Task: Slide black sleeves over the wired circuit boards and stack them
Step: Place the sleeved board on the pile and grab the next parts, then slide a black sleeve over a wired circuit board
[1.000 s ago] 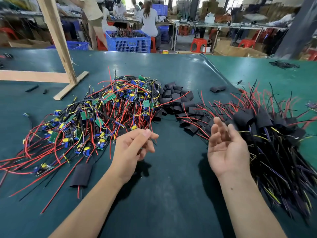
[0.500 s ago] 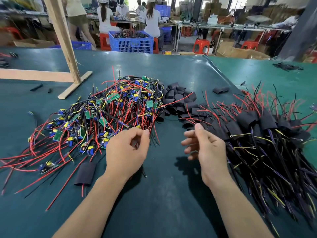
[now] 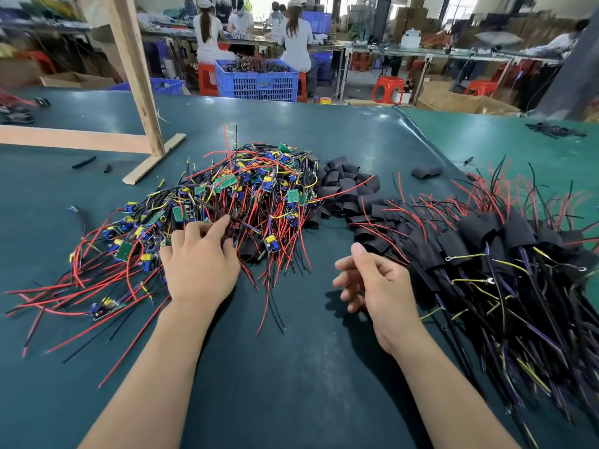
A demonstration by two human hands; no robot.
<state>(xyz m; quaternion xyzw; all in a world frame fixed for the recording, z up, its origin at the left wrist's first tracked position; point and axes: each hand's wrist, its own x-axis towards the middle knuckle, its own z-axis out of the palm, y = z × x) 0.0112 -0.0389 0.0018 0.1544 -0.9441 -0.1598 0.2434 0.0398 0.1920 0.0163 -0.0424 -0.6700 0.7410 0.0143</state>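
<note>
- The heap of unsleeved circuit boards, a tangle of green boards with red and black leads, lies on the green table; every place below is given from this heap.
- The left hand rests on the heap's near edge, fingers spread and reaching into the wires; whether any fingertip has pinched a lead I cannot tell, as the tips are partly buried.
- Just right of the heap, touching its edge, sits a pile of empty black sleeves.
- Farther right of the heap lies the stack of finished, sleeved boards, their leads fanned toward the near edge of the table.
- The right hand hovers right of the heap and near the sleeved stack, fingers loosely curled around nothing.
- The step in hand looks like picking the next board. To do it well, I would single out one board at the heap's rim and lift it by the board itself rather than by a wire, since the leads are interlaced and a tug would drag neighbours along.
- The free right hand is best sent to the sleeve pile meanwhile, taking one sleeve with its mouth open.
- Gather the leads together before feeding them through, so none snags on the sleeve's edge.
- Beyond the heap's far left stands a wooden frame.
</note>
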